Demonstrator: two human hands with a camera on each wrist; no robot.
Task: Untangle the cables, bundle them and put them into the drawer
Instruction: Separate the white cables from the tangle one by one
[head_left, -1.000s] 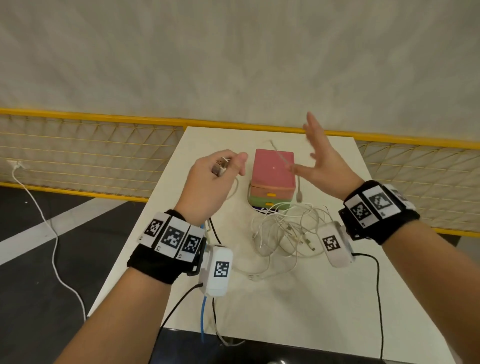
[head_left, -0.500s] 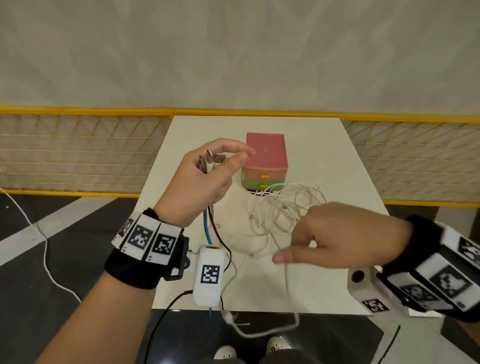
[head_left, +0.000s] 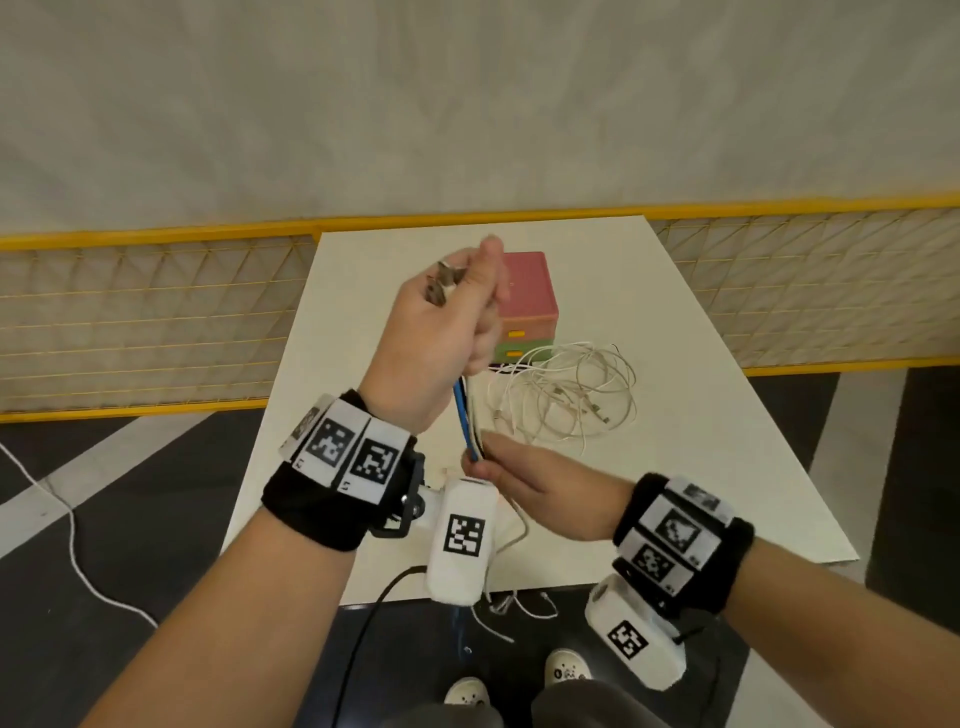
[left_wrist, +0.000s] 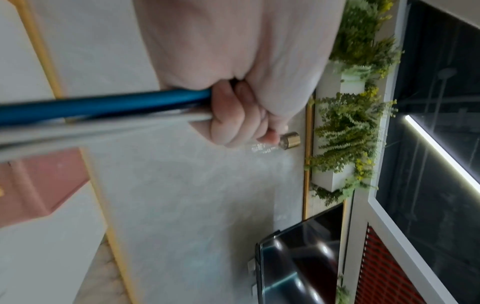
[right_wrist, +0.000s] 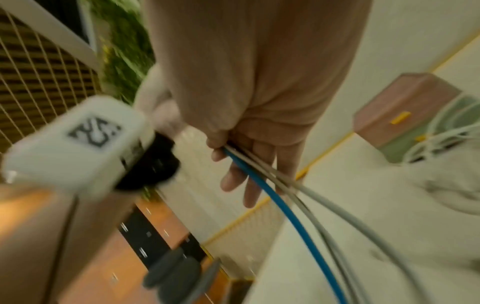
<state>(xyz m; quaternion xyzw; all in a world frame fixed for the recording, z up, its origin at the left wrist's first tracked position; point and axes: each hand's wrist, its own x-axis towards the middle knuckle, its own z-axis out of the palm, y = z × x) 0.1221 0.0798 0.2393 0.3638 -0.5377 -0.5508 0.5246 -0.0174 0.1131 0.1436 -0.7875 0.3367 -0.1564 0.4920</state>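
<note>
Comparing with half a second ago, the right hand (head_left: 540, 483) is now found brought in under the left hand (head_left: 441, 332), its thumb and fingers closed round the blue cable (head_left: 464, 421) and the pale ones beside it. The plug ends are gripped in the raised left fist. A white tangle (head_left: 566, 400) is left on the surface (head_left: 701, 415), touching the closed drawer box (head_left: 527, 291). It is judged that the sorted strands are being drawn straight for bundling; much untangling remains.
</note>
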